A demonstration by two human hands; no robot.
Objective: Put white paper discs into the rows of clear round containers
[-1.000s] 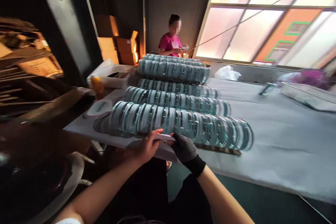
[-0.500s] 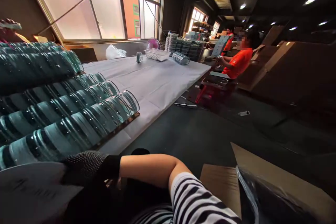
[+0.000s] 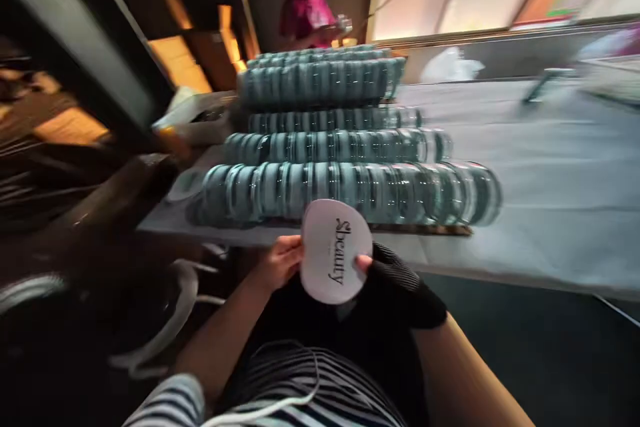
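The person is holding a white disc (image 3: 336, 250) upright between both hands, just off the counter's (image 3: 550, 213) near edge, over their lap. It is looking rounded, slightly egg-shaped, plain white, with "beauty" printed in black script running down its face. The bare left hand (image 3: 280, 263) is pinching its left edge, fingers closed on it. The right hand (image 3: 400, 280), wearing a black mesh glove, is gripping the right edge with the thumb pressed on the front. Rows of teal-rimmed glass discs (image 3: 350, 190) are leaning in lines along the counter's left end. A person in pink (image 3: 307, 13) is standing at the far edge.
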